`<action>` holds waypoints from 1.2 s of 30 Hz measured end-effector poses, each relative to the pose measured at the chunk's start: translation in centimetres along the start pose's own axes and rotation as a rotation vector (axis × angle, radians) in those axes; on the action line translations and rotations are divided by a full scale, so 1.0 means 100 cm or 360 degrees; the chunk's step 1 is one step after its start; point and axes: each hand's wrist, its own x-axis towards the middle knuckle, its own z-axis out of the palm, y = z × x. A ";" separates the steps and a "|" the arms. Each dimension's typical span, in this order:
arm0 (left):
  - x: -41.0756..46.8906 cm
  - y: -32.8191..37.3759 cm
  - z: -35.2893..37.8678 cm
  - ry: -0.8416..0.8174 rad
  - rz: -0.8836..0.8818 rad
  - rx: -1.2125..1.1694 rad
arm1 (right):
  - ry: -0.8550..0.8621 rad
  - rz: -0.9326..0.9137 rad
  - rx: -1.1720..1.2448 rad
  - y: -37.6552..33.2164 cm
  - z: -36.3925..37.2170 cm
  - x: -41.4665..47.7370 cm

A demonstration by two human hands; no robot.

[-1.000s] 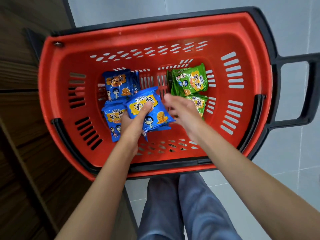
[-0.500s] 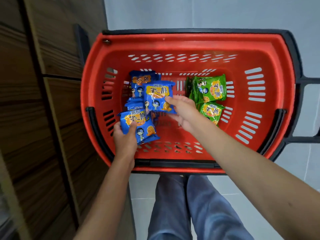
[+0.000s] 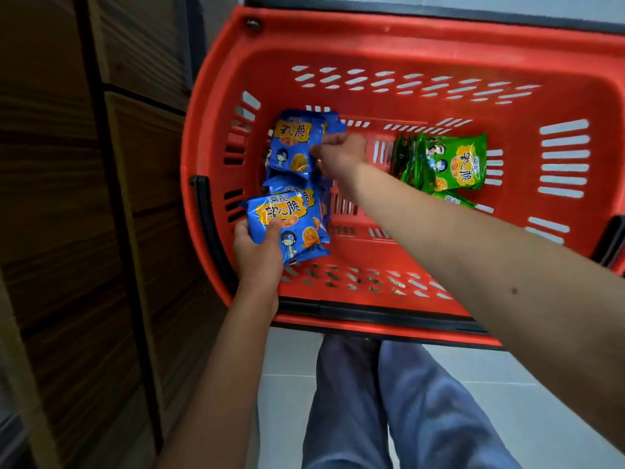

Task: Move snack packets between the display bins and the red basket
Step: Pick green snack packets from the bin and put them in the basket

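Since half a second ago the right hand [image 3: 341,154] has gone from lying flat on the upper blue packet [image 3: 291,143] to pinching its right edge with curled fingers. The left hand [image 3: 258,255] has drawn the lower blue packet [image 3: 287,225] toward the near left wall of the red basket [image 3: 406,42]. It grips that packet with its thumb on top. The two hands are apart, and the green packets [image 3: 446,164] lie on the basket floor to the right.

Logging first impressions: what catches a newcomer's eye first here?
The red basket fills the view. At its left, the left hand grips the nearer blue snack packet; the right hand pinches the farther blue snack packet. Green snack packets lie at its right.
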 end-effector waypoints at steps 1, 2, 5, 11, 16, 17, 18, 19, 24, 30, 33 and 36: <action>0.000 0.000 0.000 -0.0004 -0.0007 -0.0008 | 0.0017 -0.0038 -0.0059 0.001 -0.001 0.000; -0.001 0.000 0.000 -0.0010 -0.0014 -0.0007 | 0.0028 -0.0063 -0.0117 0.002 -0.002 0.001; -0.001 0.003 0.000 -0.0027 -0.0022 -0.0017 | 0.0085 -0.0162 -0.0285 0.007 -0.011 -0.005; -0.006 0.011 -0.003 -0.0090 0.0028 -0.0033 | 0.0160 -0.0346 -0.0179 0.015 -0.023 -0.043; -0.013 0.018 -0.006 -0.0230 0.0153 -0.0050 | -0.0360 -0.0309 -0.0124 0.028 -0.029 -0.096; -0.013 0.018 -0.007 -0.0231 0.0177 -0.0032 | -0.0423 -0.0256 -0.0126 0.030 -0.030 -0.102; -0.014 0.019 -0.009 -0.0225 0.0191 -0.0012 | -0.0458 -0.0188 -0.0101 0.033 -0.031 -0.105; -0.014 0.018 -0.011 -0.0220 0.0212 0.0019 | -0.0478 -0.0117 -0.0053 0.034 -0.032 -0.107; -0.025 0.012 -0.026 0.0113 0.0980 0.0891 | -0.0440 0.0151 0.0285 0.034 -0.036 -0.101; -0.024 -0.007 -0.040 0.0464 0.1447 0.1345 | -0.0023 0.0113 0.0240 0.047 -0.022 -0.081; -0.017 -0.016 -0.042 0.0426 0.1314 0.1412 | 0.0124 0.0019 0.0017 0.060 -0.011 -0.073; -0.012 -0.023 -0.039 0.0453 0.1335 0.1481 | 0.0166 -0.0075 -0.0219 0.072 -0.005 -0.069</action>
